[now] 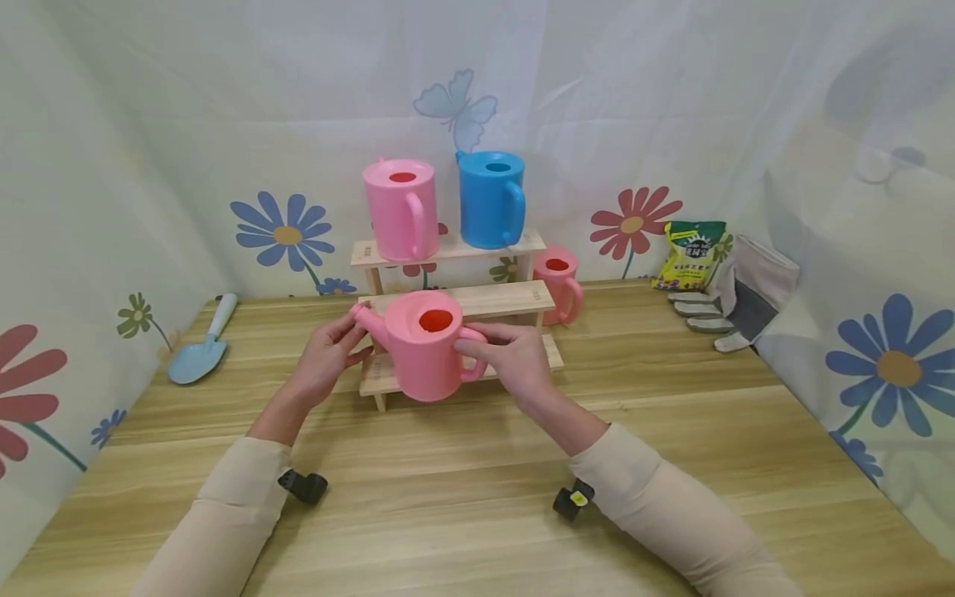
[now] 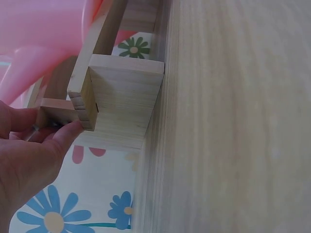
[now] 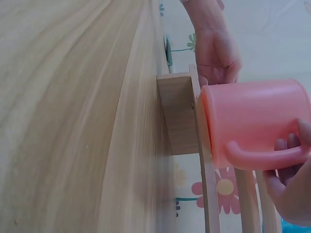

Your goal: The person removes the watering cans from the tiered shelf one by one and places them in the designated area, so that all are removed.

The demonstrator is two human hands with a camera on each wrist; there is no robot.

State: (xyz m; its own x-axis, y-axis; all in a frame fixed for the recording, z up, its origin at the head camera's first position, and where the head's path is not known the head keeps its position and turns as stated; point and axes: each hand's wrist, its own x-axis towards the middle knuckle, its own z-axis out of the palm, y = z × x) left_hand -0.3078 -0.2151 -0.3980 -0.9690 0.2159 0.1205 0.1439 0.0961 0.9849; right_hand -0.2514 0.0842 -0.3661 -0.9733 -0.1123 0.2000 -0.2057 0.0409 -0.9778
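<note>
A pink watering can [image 1: 425, 356] with a red-edged opening is held upright in front of a small wooden tiered stand [image 1: 500, 297]. My right hand [image 1: 515, 365] grips its handle, thumb on top, and in the right wrist view the fingers pass behind the handle [image 3: 262, 159]. At the spout's tip, the fingers of my left hand [image 1: 324, 356] hold the narrow end, close to the stand's left side. The left wrist view shows that hand [image 2: 34, 155] beside the stand's board ends, with the spout [image 2: 29, 73] running down behind its fingers.
Another pink watering can [image 1: 399, 215] and a blue one [image 1: 485, 203] stand on the top board. A smaller pink can [image 1: 563, 307] is behind the stand's right side. A light blue trowel [image 1: 197, 361] lies at left; a green-yellow packet [image 1: 686, 257] and gloves [image 1: 746, 294] are at right.
</note>
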